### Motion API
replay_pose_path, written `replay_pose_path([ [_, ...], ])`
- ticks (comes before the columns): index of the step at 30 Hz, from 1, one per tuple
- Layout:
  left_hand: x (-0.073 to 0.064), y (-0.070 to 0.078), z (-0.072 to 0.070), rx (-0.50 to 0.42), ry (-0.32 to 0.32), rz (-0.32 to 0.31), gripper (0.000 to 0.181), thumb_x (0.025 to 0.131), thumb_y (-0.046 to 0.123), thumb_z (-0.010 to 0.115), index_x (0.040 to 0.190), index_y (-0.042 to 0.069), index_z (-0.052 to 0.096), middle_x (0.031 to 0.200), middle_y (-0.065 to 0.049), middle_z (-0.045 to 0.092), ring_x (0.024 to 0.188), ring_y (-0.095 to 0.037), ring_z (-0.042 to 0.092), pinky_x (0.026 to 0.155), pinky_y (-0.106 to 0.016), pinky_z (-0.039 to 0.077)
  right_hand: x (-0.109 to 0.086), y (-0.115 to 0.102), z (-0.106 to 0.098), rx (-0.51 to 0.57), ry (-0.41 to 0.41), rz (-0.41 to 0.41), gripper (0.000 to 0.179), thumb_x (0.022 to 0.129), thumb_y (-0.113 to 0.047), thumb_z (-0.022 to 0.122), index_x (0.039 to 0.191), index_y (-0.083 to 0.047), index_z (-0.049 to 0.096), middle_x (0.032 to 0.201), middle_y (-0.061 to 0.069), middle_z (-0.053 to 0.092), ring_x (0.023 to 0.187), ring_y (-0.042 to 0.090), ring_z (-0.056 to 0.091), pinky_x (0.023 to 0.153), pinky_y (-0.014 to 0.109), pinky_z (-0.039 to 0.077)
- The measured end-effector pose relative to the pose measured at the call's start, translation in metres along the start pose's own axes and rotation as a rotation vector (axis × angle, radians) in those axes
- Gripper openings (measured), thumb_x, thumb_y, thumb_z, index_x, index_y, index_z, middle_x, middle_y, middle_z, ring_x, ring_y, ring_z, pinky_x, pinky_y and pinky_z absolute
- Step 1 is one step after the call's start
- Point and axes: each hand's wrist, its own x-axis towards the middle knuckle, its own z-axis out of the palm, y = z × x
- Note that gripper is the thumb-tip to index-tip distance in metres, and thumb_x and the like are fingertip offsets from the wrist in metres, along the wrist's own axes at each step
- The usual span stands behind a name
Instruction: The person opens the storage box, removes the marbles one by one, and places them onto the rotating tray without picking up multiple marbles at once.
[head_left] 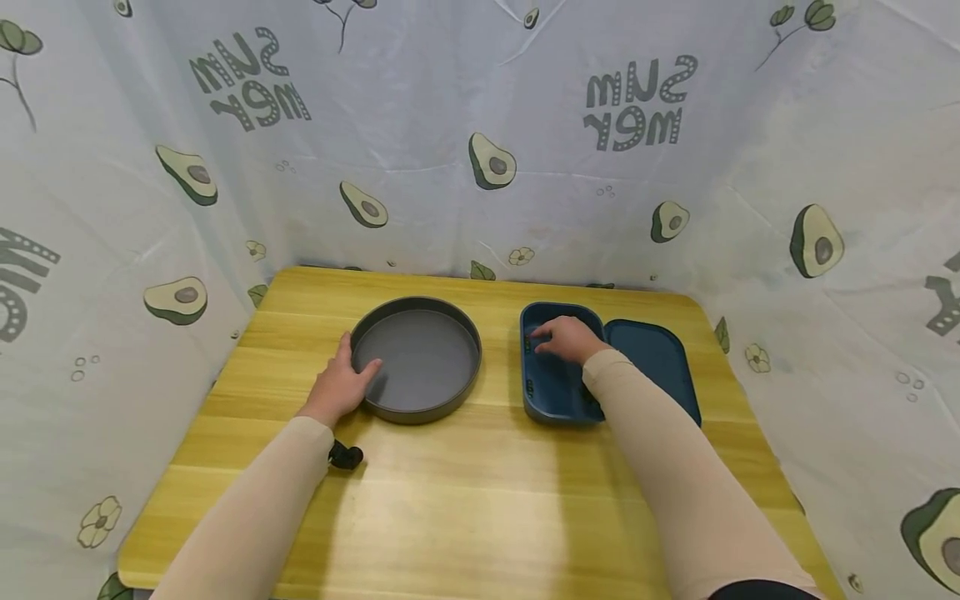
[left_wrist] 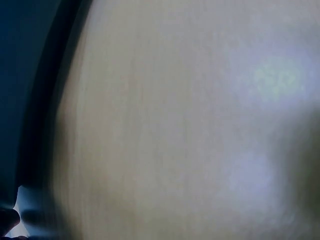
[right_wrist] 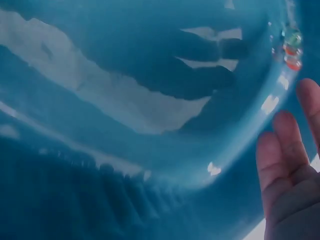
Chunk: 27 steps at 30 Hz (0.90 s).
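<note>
A round grey pan (head_left: 420, 358) sits on the table, left of the middle. Against its left rim rests my left hand (head_left: 341, 387), thumb over the edge and fingers straight along the outside. My right hand (head_left: 570, 340) reaches down into a blue rectangular box (head_left: 551, 404), its fingers extended toward the left wall. Along that wall lie small dark-looking pieces (head_left: 529, 387); the right wrist view shows a few as shiny, clear green and orange bead-like bits (right_wrist: 292, 50), just beyond the fingertips (right_wrist: 285, 122). The left wrist view catches mostly wood, with the pan's dark side (left_wrist: 35, 90) at its edge.
A flat blue lid (head_left: 656, 358) lies right of the box, partly behind the right sleeve. The wooden table (head_left: 457, 500) backs onto a white curtain (head_left: 420, 108) printed with avocados. A small black camera (head_left: 347, 456) shows at the left wrist.
</note>
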Motion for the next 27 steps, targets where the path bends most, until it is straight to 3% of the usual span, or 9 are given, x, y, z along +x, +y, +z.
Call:
replay_pose_path([
  [8,0.001,-0.001,0.002,-0.005,0.007,-0.008,0.099,0.105,0.064,0.048,0.171,0.017,-0.01,0.174,-0.029,0.014,0.155,-0.058,0.022,0.124,-0.073,0.024,0.011,0.002,0.014,-0.036,-0.01,-0.04,0.036,0.098,-0.018,0.075,0.133,-0.009,0.075,0.133,0.01,0.075,0.127,0.034,0.066,0.108,0.049,0.055],
  [21,0.001,-0.002,0.004,-0.01,0.028,-0.002,0.096,0.106,0.062,0.047,0.171,0.02,-0.011,0.172,-0.031,0.018,0.151,-0.062,0.027,0.121,-0.074,0.028,0.015,0.003,0.026,-0.06,0.022,-0.02,0.026,0.098,-0.019,0.075,0.123,-0.012,0.08,0.124,0.009,0.078,0.119,0.032,0.07,0.104,0.05,0.057],
  [24,0.0,-0.004,0.004,-0.022,0.03,0.003,0.093,0.107,0.059,0.047,0.171,0.02,-0.01,0.173,-0.029,0.016,0.152,-0.064,0.021,0.123,-0.076,0.022,0.015,0.003,0.027,-0.054,0.027,-0.026,0.023,0.098,-0.019,0.075,0.12,-0.013,0.082,0.123,0.008,0.078,0.118,0.032,0.071,0.104,0.05,0.057],
  [27,-0.001,-0.006,0.003,-0.058,0.027,0.029,0.091,0.109,0.054,0.048,0.171,0.02,-0.01,0.176,-0.024,0.012,0.157,-0.059,0.014,0.127,-0.075,0.009,0.015,0.003,0.028,-0.045,0.031,-0.018,0.024,0.098,-0.019,0.075,0.12,-0.013,0.082,0.124,0.009,0.078,0.119,0.033,0.07,0.104,0.051,0.057],
])
